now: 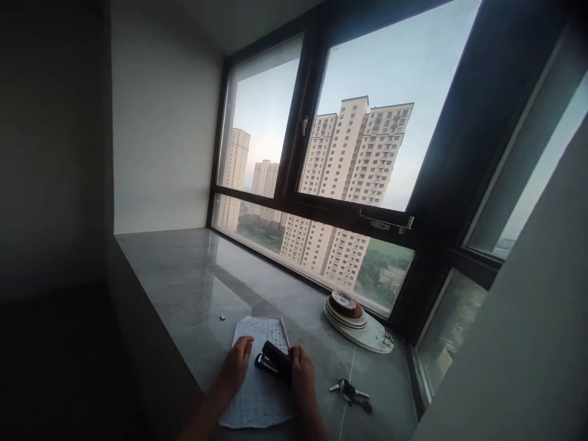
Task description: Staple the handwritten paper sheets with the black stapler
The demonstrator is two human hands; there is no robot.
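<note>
A black stapler point(274, 360) is in my right hand point(302, 369), whose fingers close round its rear end. Its jaw points left, towards my other hand, and stands apart to show a metal strip inside. My left hand point(239, 362) hovers over the left edge of a written sheet of paper point(257, 404), with its fingers curled together. Whether anything small is between those fingertips, I cannot make out. The paper lies under both hands and the stapler. Along its upper right edge runs a thin white stick-like thing point(285, 334), possibly a pen.
A small pale piece point(223, 317) lies on the grey tiled sill point(184, 288) beyond the paper. To the right are a bunch of keys point(350, 391) and stacked round plates or mats point(346, 312), by the dark window frame point(312, 283). The sill's front edge drops away at left.
</note>
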